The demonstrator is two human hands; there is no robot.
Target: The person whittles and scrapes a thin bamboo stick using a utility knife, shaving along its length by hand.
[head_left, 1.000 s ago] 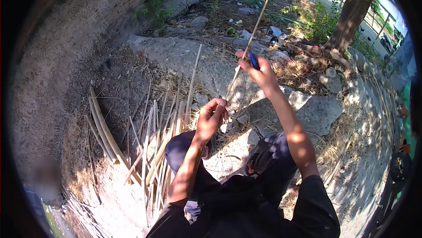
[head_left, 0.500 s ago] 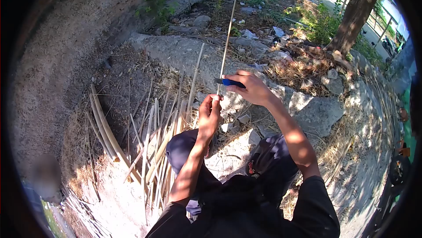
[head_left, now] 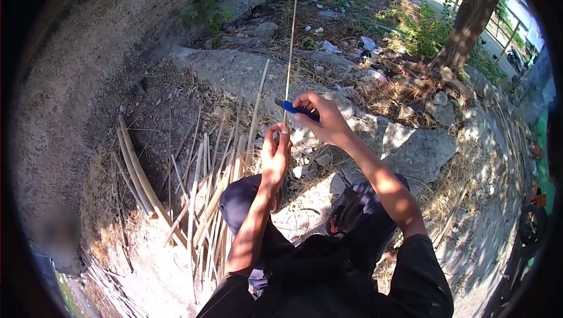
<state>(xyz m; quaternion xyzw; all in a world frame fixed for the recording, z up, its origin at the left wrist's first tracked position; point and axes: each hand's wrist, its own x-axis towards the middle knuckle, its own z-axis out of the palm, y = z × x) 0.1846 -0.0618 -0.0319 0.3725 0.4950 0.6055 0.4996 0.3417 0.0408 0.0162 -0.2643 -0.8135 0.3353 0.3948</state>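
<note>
A long thin pale stick [head_left: 291,42] stands nearly upright in front of me, its upper end running out at the top of the view. My left hand [head_left: 275,149] pinches its lower end between thumb and fingertips. Just above, my right hand [head_left: 319,117] is closed around a blue-handled knife [head_left: 302,110]. The knife's short dark blade points left and lies across the stick; whether it touches is too small to tell.
Many split sticks [head_left: 205,200] lie in a pile beside my left knee, with thicker curved poles [head_left: 138,168] further left. A large flat rock [head_left: 419,151] is at the right. Behind stand a tree trunk [head_left: 474,19] and a rough wall [head_left: 88,83].
The stick has swung from leaning right to nearly upright. My right hand has come down and left with the knife, close above my left hand, which has shifted slightly left.
</note>
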